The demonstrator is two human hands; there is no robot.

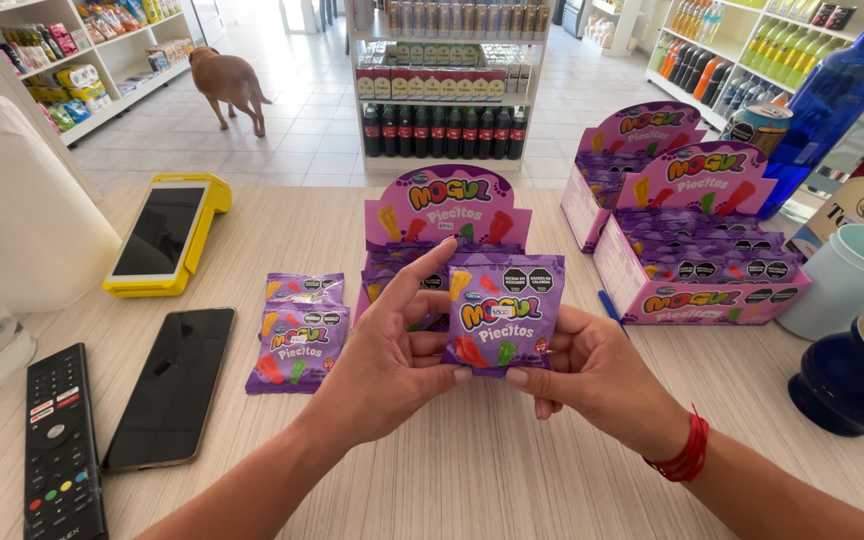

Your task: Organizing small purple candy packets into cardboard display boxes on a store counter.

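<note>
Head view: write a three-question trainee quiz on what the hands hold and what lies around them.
1. True or false: both hands hold one purple candy packet.
2. Which lies nearest the left hand? A) remote control B) stack of purple packets C) yellow payment terminal
3. What is on the right hand's wrist?

Key: 1 true, the left hand grips its left edge and the right hand its right edge, above the counter. 2 B. 3 A red string bracelet.
</note>
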